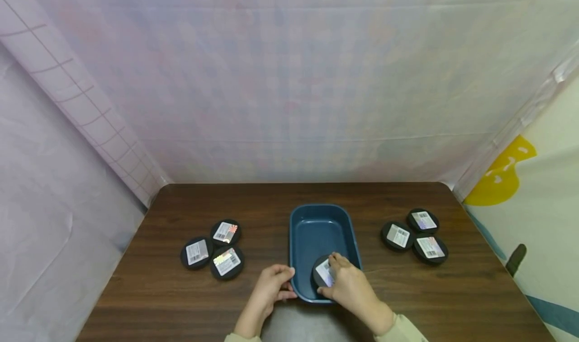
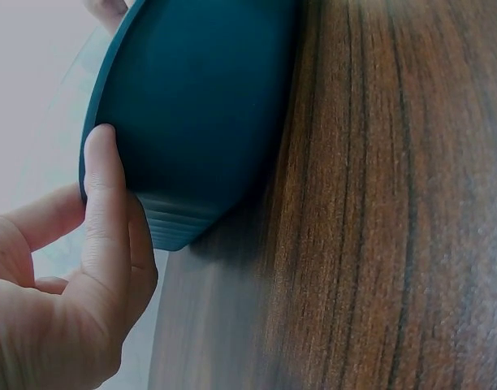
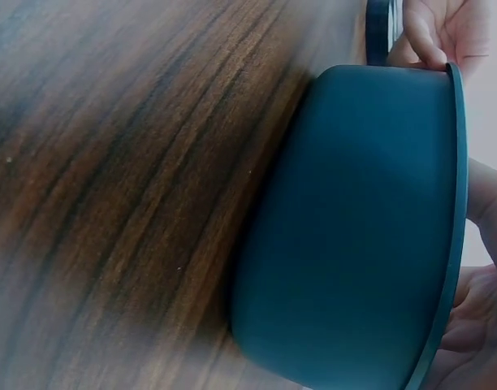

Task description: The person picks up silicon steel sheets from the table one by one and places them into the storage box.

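Holding a black round tin (image 1: pixel 323 273) by its edge, the right hand (image 1: pixel 350 284) reached over the near rim of the blue tub (image 1: pixel 316 231), its grip pinching the tin between curled fingers and thumb. The tin stood tilted inside the tub at the six o'clock end, its white label facing up, and it seemed to rest against the near wall. In the right wrist view the tub (image 3: pixel 362 236) showed its outer wall, with the fingers (image 3: pixel 427 36) hooked over the rim beside a dark sliver of the tin (image 3: pixel 378 32).

The left hand (image 1: pixel 271 284) lay against the tub's near left corner, at about seven o'clock of it, its grip loosely curved and touching the outside. The left wrist view showed one straight finger (image 2: pixel 106 211) pressed flat on the tub's wall (image 2: pixel 200 106), with the thumb spread apart below it.

The tub sat near the middle of the dark wooden bench (image 1: pixel 253 206). At nine o'clock of the tub lay three labelled tins (image 1: pixel 212 249) clustered and touching. At three o'clock lay another three tins (image 1: pixel 413 234), likewise bunched together. Both clusters were well apart from the tub.
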A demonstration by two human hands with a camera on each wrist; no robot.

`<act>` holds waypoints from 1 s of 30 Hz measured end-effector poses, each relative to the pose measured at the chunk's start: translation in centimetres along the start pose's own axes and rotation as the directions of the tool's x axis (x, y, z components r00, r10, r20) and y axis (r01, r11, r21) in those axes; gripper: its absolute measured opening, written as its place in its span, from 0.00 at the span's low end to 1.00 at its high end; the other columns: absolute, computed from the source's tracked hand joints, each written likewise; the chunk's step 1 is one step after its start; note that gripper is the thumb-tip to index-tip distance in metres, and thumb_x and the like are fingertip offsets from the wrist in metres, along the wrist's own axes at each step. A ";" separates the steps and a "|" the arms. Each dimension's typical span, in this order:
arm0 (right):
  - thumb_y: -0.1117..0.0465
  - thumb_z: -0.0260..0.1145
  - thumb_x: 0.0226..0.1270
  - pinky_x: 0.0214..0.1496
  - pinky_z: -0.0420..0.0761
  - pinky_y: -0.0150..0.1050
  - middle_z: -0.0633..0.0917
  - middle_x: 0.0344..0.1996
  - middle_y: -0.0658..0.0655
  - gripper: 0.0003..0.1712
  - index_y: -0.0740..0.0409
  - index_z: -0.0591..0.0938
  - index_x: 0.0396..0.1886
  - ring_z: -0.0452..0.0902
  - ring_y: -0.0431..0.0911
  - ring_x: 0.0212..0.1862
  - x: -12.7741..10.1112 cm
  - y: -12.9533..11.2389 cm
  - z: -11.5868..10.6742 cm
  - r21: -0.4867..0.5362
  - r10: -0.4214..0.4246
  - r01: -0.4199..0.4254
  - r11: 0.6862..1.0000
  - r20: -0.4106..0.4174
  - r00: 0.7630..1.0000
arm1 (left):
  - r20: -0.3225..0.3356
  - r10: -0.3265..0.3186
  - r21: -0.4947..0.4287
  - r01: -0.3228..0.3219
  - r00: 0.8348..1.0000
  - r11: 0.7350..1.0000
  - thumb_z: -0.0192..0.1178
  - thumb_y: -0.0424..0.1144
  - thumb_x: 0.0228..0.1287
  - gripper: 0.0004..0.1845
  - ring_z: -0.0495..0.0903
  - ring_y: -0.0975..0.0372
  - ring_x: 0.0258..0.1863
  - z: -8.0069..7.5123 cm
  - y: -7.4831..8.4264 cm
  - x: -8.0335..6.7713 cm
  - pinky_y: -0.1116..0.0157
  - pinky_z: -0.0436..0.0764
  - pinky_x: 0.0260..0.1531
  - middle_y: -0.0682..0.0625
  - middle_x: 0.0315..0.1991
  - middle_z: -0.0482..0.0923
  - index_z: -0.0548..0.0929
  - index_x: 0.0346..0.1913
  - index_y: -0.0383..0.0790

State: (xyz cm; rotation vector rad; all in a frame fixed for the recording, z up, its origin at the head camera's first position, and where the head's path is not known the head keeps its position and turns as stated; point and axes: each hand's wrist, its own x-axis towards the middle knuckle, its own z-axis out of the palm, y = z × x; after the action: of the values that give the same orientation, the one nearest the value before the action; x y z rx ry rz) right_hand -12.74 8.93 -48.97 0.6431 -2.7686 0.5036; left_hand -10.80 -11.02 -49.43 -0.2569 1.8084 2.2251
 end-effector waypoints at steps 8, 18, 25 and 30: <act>0.47 0.80 0.29 0.46 0.82 0.47 0.81 0.45 0.68 0.44 0.74 0.80 0.44 0.79 0.57 0.47 -0.1 0.1 -0.1 -0.011 -0.006 0.006 1.000 0.002 1.000 | 0.001 -0.002 0.003 0.002 1.000 1.000 0.53 0.33 0.65 0.14 0.73 0.64 0.21 0.0 -0.1 0.0 0.66 0.84 0.23 0.48 0.24 0.70 0.72 0.43 0.20; 0.47 0.80 0.31 0.51 0.79 0.48 0.80 0.46 0.70 0.46 0.75 0.78 0.46 0.78 0.57 0.50 0.0 -0.2 -0.3 -0.025 -0.021 0.022 0.999 0.053 0.998 | 0.002 0.000 0.004 0.000 1.000 1.000 0.54 0.33 0.64 0.14 0.73 0.64 0.21 -0.2 -0.1 -0.1 0.66 0.84 0.24 0.48 0.24 0.70 0.72 0.43 0.21; 0.44 0.79 0.30 0.51 0.79 0.46 0.81 0.45 0.69 0.47 0.75 0.78 0.46 0.78 0.57 0.50 0.1 0.0 -0.1 -0.054 -0.058 0.061 0.997 0.046 0.997 | 0.004 -0.002 0.010 0.002 1.000 1.000 0.54 0.33 0.64 0.16 0.74 0.64 0.21 -0.3 -0.2 0.0 0.66 0.84 0.24 0.48 0.24 0.71 0.71 0.44 0.19; 0.43 0.79 0.30 0.51 0.80 0.46 0.81 0.45 0.70 0.48 0.75 0.78 0.46 0.78 0.57 0.50 0.0 0.2 -0.1 -0.070 -0.077 0.080 0.994 0.038 0.996 | 0.009 -0.005 0.015 0.004 1.000 1.000 0.54 0.34 0.65 0.15 0.74 0.64 0.21 -0.3 -0.2 0.1 0.66 0.84 0.24 0.48 0.25 0.71 0.71 0.44 0.20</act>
State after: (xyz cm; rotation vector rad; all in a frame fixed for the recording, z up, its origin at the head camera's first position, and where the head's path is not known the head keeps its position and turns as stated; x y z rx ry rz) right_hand -12.79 9.16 -48.92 0.7472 -2.7668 0.3782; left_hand -10.81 -11.23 -49.70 -0.2468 1.8171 2.2052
